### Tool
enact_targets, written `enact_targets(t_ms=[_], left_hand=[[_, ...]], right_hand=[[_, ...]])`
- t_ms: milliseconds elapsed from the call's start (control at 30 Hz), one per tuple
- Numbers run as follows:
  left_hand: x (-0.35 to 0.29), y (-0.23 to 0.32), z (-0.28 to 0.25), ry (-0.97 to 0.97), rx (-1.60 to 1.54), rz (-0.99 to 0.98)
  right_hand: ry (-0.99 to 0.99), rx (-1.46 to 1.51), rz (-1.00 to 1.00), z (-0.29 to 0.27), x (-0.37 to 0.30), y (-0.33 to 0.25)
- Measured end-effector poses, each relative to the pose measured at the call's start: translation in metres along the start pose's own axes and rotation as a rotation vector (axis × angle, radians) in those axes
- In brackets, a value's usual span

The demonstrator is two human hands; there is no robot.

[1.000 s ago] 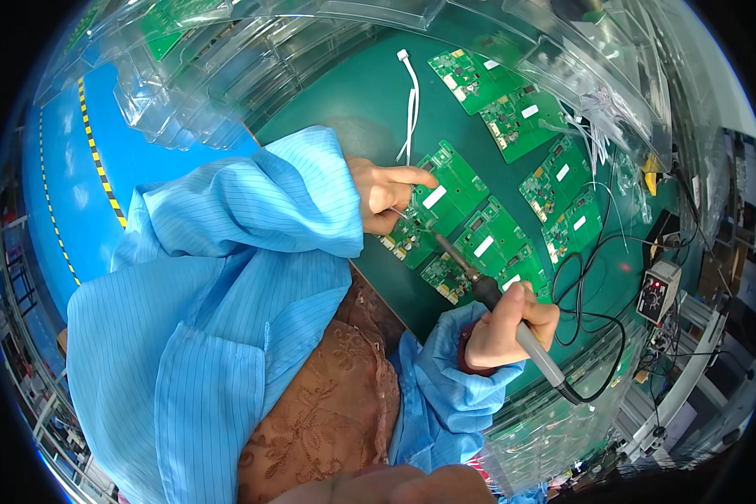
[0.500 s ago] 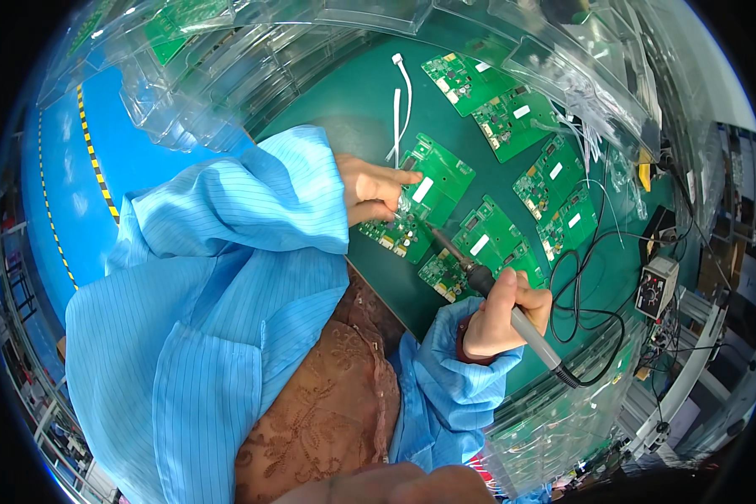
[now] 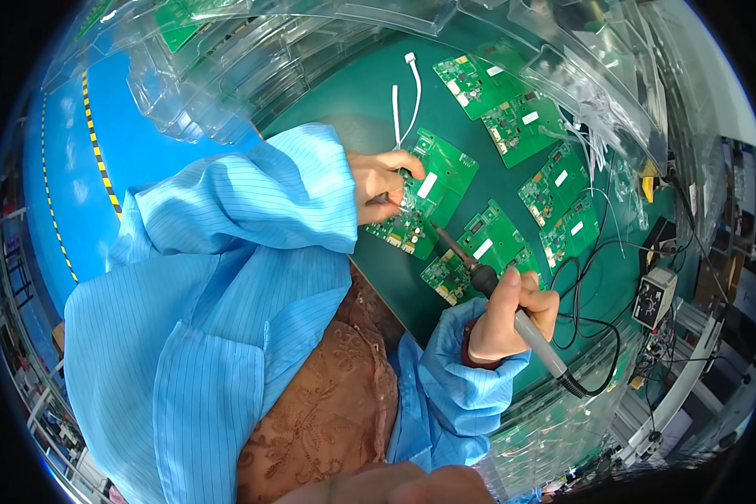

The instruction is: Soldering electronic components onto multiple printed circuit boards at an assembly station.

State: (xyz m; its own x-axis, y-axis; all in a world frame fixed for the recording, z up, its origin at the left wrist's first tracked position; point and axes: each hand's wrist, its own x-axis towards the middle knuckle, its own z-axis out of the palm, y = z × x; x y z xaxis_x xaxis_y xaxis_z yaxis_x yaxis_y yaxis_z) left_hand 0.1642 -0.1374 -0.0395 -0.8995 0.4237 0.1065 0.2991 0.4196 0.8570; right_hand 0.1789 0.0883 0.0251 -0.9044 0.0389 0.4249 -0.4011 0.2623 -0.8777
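Head view: left hand (image 3: 384,183) pinches the near-left edge of a green circuit board (image 3: 428,191) flat on the green mat (image 3: 353,105), steadying it while right hand (image 3: 506,317) grips a soldering iron (image 3: 496,294) pen-style, tip angled toward it.

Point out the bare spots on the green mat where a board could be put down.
Bare mat lies left of the white cable ties, below the clear trays. A narrower strip runs between the left hand's circuit board and the mat's near edge. Right of the soldering iron, boards and black cords crowd it.
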Motion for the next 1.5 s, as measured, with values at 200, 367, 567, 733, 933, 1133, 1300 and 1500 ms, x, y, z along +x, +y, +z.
enact_targets(t_ms=[200,367,567,733,933,1133,1300,1500], left_hand=[[-0.001,0.002,0.005,0.051,0.046,-0.029],[0.004,0.005,0.006,0.031,0.064,-0.045],[-0.002,0.007,0.005,0.049,0.107,-0.077],[0.004,0.008,0.007,0.018,0.132,-0.086],[0.003,0.005,0.009,0.03,0.131,-0.072],[0.004,0.005,0.009,0.034,0.136,-0.039],[0.004,0.007,0.009,0.062,0.159,-0.039],[0.004,0.007,0.01,0.057,0.173,-0.043]], right_hand=[[-0.084,0.014,-0.004,0.008,0.004,0.004],[-0.111,-0.012,0.021,0.005,0.003,0.009],[-0.178,-0.03,-0.016,0.01,0.005,0.015],[-0.181,-0.081,-0.042,0.007,0.005,0.014],[-0.224,-0.084,-0.002,0.013,0.003,0.009],[-0.231,-0.098,-0.02,0.017,0.002,0.01],[-0.243,-0.087,-0.029,0.019,0.002,0.009],[-0.223,-0.131,-0.048,0.02,0.001,0.013]])
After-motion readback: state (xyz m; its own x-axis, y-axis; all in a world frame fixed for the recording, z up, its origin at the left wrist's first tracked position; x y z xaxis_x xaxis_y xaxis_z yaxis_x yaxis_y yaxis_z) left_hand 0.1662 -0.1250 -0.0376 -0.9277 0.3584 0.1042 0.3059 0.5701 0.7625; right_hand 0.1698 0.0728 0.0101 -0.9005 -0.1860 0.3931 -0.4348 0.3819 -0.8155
